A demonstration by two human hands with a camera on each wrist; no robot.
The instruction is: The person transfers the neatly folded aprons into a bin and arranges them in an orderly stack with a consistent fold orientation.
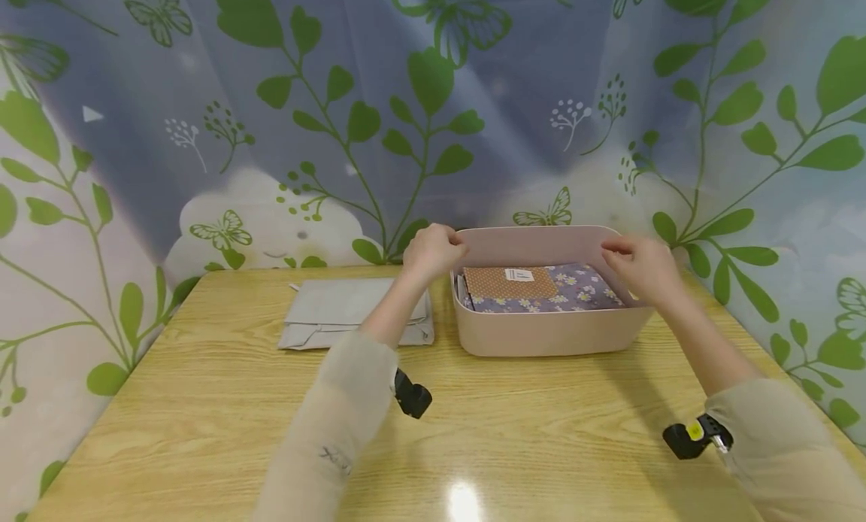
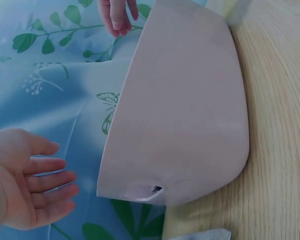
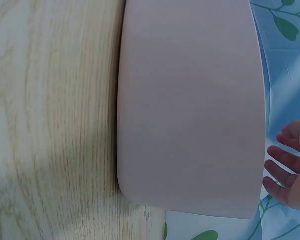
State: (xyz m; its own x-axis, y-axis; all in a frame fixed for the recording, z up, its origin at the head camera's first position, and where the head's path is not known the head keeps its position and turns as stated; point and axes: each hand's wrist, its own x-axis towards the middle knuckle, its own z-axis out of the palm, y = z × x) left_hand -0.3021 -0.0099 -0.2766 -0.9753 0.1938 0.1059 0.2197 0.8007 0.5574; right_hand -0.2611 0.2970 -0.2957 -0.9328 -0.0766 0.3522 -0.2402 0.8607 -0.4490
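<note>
A pale pink storage bin [image 1: 548, 335] stands at the back of the table. Inside lies folded purple cloth with daisies [image 1: 587, 285], next to a brown dotted piece [image 1: 487, 283] bearing a white label [image 1: 519, 275]. My left hand [image 1: 431, 253] hovers by the bin's left rim; in the left wrist view its fingers [image 2: 55, 182] are extended and hold nothing. Over the right rim is my right hand [image 1: 646, 270], its loosely bent fingers [image 3: 280, 172] empty and close to the bin's edge in the right wrist view. A handle hole [image 2: 145, 191] shows in the bin's end.
Left of the bin, a flat grey folded package [image 1: 345, 300] lies on the wooden table [image 1: 473, 424]. A leaf-and-butterfly patterned curtain [image 1: 379, 131] hangs right behind the table. Black wrist cameras [image 1: 413, 394] hang beneath both sleeves.
</note>
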